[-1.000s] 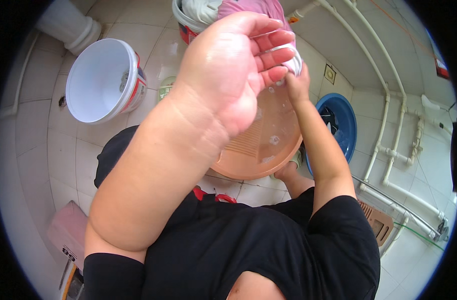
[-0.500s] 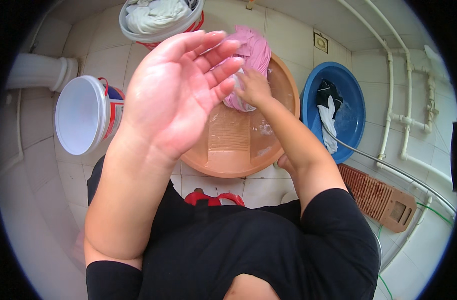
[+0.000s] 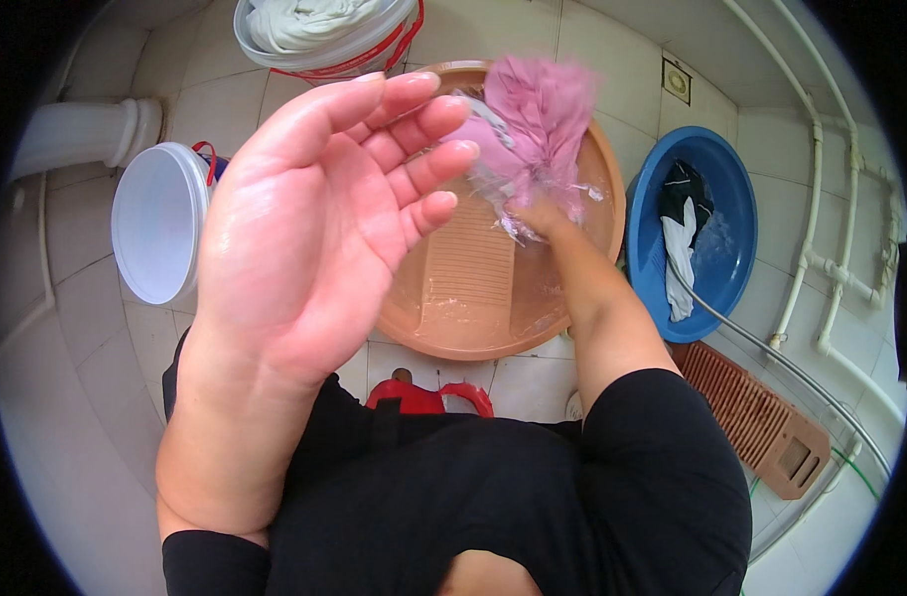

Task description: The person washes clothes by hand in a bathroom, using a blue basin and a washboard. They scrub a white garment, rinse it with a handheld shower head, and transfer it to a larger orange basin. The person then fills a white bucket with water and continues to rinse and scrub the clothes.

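My left hand is raised close to the camera, wet and empty, its palm showing and its fingers apart, slightly curled. Beneath it stands a round orange basin with water and a ribbed washboard panel moulded into its floor. At the basin's right side my right hand is closed on a pink garment; splashing water partly hides its fingers. The pink cloth is bunched toward that hand and spreads over the far rim. A whitish part of the bundle lies to the left of the pink folds.
On the right sits a blue tub with black and white clothes and a hose over its edge. A brown washboard lies nearer me. A white bucket is at left, another bucket with white laundry beyond. Pipes line the right wall.
The pink garment has swung to the right and fanned out, with water splashing up. My right hand has moved right and nearer me. The left hand stays raised, and the whole view has shifted slightly.
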`<action>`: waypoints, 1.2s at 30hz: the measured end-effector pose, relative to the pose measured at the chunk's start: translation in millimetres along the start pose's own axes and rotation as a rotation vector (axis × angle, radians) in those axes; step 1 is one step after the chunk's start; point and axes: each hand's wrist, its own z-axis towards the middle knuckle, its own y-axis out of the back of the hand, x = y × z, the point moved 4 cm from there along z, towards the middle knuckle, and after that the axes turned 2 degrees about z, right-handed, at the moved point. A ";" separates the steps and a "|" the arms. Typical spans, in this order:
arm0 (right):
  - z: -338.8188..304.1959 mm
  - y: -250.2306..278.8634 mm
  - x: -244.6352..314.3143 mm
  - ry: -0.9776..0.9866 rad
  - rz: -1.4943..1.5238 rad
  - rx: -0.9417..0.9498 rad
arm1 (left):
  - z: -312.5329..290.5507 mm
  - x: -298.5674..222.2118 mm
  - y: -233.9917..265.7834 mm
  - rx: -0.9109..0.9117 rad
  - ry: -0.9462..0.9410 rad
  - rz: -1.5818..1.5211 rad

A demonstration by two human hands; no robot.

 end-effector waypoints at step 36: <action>34.4 -36.3 40.0 0.086 -0.725 0.170 | -12.6 -6.5 -5.3 -0.008 -0.073 0.047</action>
